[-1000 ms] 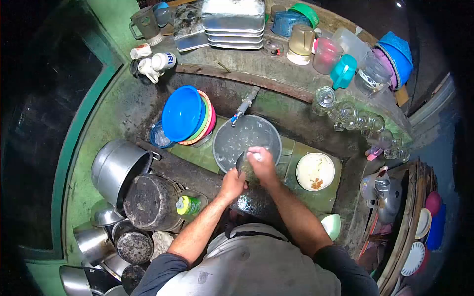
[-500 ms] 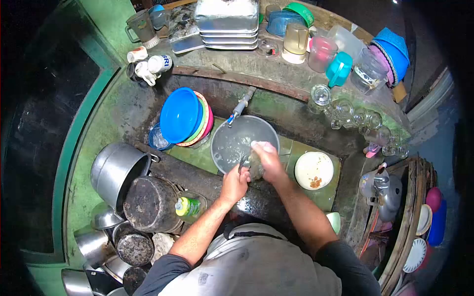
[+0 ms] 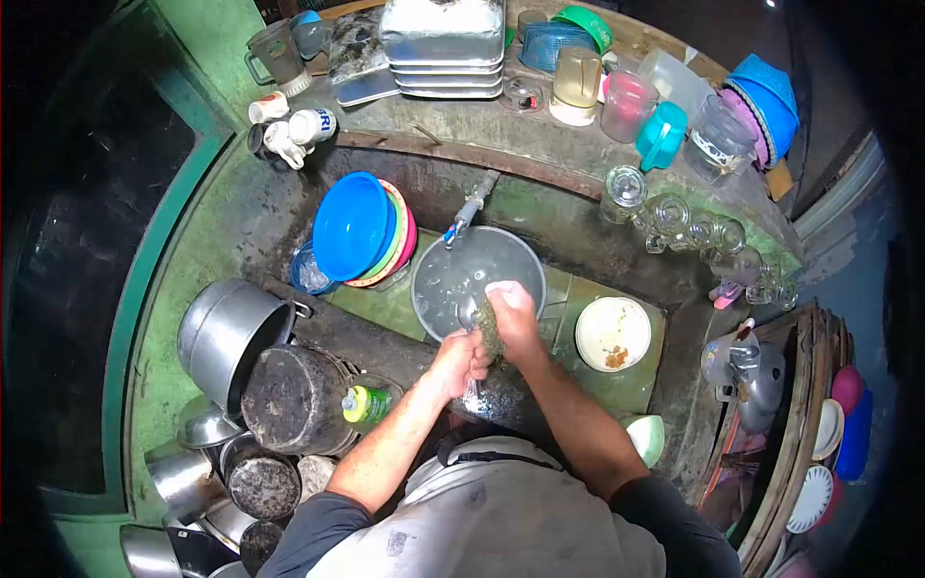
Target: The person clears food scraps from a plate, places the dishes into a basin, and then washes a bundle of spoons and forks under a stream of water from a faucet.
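My left hand (image 3: 459,364) is closed around a metal spoon (image 3: 467,312); its bowl points up toward the basin and its handle shows below my fist. Closed on a greenish-brown scrubbing pad (image 3: 491,335), my right hand (image 3: 513,316) presses beside the spoon. Both hands meet over the near rim of a grey basin (image 3: 536,262) holding water with some suds. My fingers partly hide the pad and the spoon's middle.
A tap (image 3: 466,214) juts over the basin. Left are stacked plastic bowls (image 3: 349,226), blackened pots (image 3: 289,395) and a dish soap bottle (image 3: 364,405). A cream bowl with food scraps (image 3: 607,328) sits right. Glass mugs (image 3: 670,214) line the ledge.
My left hand has dropped slightly, and the spoon's bowl now shows above it. My right hand has shifted slightly, with more of the pad visible.
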Demonstrator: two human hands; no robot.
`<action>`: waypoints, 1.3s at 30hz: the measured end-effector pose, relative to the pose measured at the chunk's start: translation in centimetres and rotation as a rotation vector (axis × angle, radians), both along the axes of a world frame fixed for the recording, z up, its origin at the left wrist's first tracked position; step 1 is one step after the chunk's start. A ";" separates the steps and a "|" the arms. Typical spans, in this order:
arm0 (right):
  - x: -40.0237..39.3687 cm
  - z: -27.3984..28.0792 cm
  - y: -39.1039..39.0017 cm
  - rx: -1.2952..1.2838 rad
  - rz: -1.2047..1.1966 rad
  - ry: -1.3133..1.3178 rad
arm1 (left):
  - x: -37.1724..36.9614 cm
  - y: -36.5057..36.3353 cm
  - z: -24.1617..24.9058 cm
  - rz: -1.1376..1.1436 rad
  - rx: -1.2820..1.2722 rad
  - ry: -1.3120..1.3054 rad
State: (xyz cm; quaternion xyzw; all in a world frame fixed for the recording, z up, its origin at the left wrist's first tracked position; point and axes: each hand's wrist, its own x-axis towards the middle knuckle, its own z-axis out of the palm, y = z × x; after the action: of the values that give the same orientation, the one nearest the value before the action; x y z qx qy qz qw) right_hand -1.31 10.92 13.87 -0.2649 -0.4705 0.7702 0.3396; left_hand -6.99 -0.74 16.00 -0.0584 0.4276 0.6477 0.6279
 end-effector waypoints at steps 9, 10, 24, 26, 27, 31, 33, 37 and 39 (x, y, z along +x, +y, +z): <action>-1.0 1.1 5.5 1.127 -0.466 -0.461 | 1.8 -0.6 1.7 -0.017 0.003 0.370; -0.8 1.6 4.5 1.130 -0.462 -0.455 | 1.4 -0.6 1.2 -0.011 0.004 0.371; -4.3 2.4 8.6 0.908 -0.363 -0.609 | -7.2 -0.5 -8.6 0.231 -0.104 0.433; -4.0 2.2 7.6 0.775 -0.224 -0.697 | -9.6 -0.7 -9.9 0.200 -0.424 0.655; -3.7 2.1 6.7 0.748 -0.179 -0.694 | -9.6 -0.7 -9.6 0.206 -0.423 0.653; -1.4 -2.6 1.4 0.471 -0.031 -0.532 | -8.3 -1.0 -9.3 0.145 -0.267 0.533; -1.3 -3.4 0.9 0.353 -0.016 -0.417 | -5.8 -1.0 -7.3 0.023 -0.193 0.593; -0.9 -2.1 0.3 0.672 -0.195 -0.360 | 0.1 -0.6 -3.3 -0.157 -0.232 0.966; -0.9 0.3 0.8 0.732 -0.215 -0.383 | 1.4 -0.5 -3.6 -0.061 -0.151 1.141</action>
State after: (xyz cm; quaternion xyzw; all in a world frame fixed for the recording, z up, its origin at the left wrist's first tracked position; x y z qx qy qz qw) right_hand -2.22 11.72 14.20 -0.3127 -0.7371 0.4495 0.3960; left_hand -5.60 -1.21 12.43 0.2681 0.7452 0.5258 0.3104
